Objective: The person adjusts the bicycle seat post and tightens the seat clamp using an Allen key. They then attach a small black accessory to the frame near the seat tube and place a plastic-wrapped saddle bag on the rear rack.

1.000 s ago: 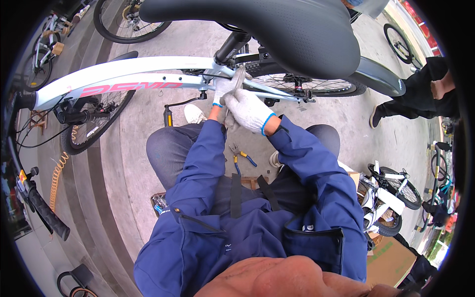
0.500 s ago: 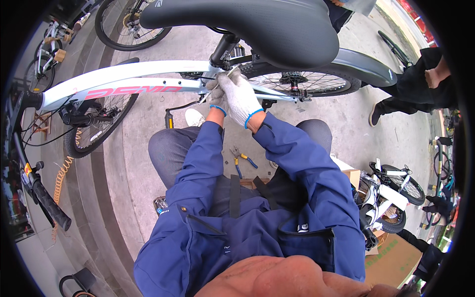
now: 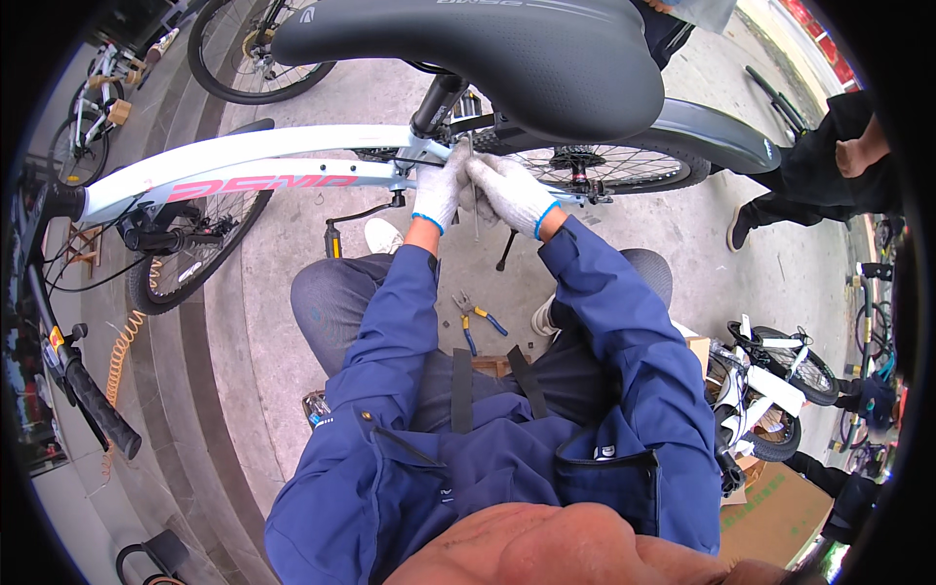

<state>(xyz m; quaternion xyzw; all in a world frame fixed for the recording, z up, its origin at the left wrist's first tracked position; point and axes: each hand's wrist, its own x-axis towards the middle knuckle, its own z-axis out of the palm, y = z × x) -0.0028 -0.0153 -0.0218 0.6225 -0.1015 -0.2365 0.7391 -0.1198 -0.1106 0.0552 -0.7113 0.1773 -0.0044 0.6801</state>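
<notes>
Both of my hands wear white knit gloves with blue cuffs and meet just below the seat post of a white bicycle [image 3: 263, 144] with pink lettering. A slim silver metal tool [image 3: 476, 219] stands nearly upright between them. My right hand [image 3: 512, 195] is closed around it, fingers bent inward. My left hand [image 3: 439, 187] is closed beside it, against the frame; its fingertips are partly hidden, and I cannot make out what they grip. The black saddle [image 3: 487, 58] overhangs my hands. Behind them is the rear wheel [image 3: 643, 166] under a dark mudguard [image 3: 717, 135].
Pliers [image 3: 478, 317] with blue-and-yellow handles lie on the ground between my knees. The handlebar grip [image 3: 102, 405] and a coiled orange hose [image 3: 122, 356] are at left, by the steps. At right, another person's legs [image 3: 799, 185], a partly assembled bicycle [image 3: 770, 385] and a cardboard box [image 3: 780, 512].
My hands were overlapped, with the tool slanting across them. Now they are side by side, the right one shifted rightward, and the tool is nearly upright.
</notes>
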